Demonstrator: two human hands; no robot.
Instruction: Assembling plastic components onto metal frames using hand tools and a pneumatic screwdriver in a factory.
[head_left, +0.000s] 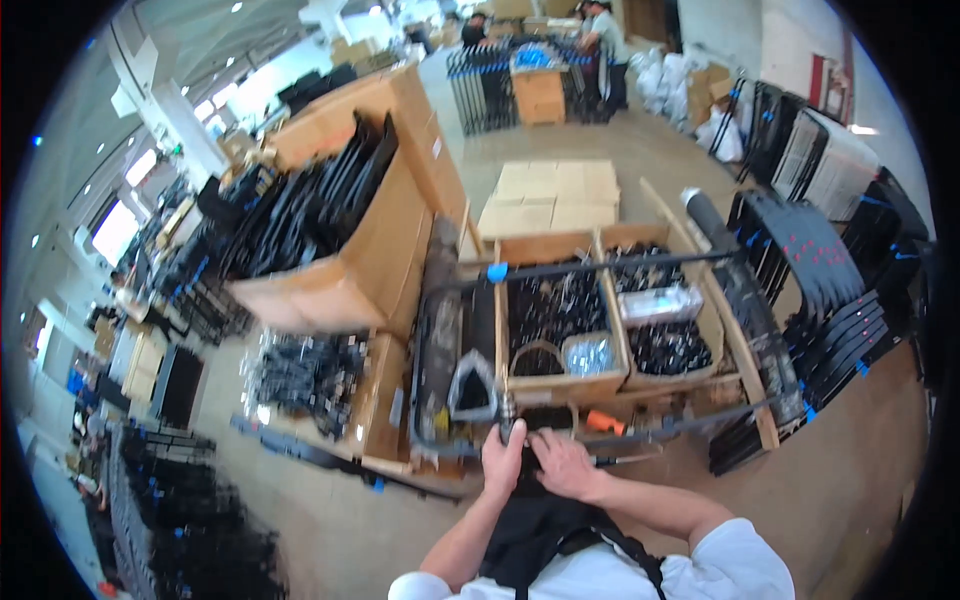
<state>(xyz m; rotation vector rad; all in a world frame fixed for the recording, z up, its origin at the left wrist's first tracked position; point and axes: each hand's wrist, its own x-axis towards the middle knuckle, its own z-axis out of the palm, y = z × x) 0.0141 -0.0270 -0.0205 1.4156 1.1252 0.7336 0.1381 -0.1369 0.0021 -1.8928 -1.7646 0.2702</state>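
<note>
My left hand is closed around a short dark rod-like piece with a shiny ribbed part; its exact kind does not show. Close beside it, my right hand has its fingers bent down against something dark that I cannot make out. Both hands are at the near bar of a black metal tube frame, which lies across the bench and has blue tape on its far bar. Beyond the hands sit cardboard boxes of small black parts. A clear bag lies in one. An orange tool-like object is right of my hands.
A tall carton of black curved panels stands left, above a heap of dark parts. Stacked black frames lean at right. Flat cardboard lies on the floor beyond; people work around a far table.
</note>
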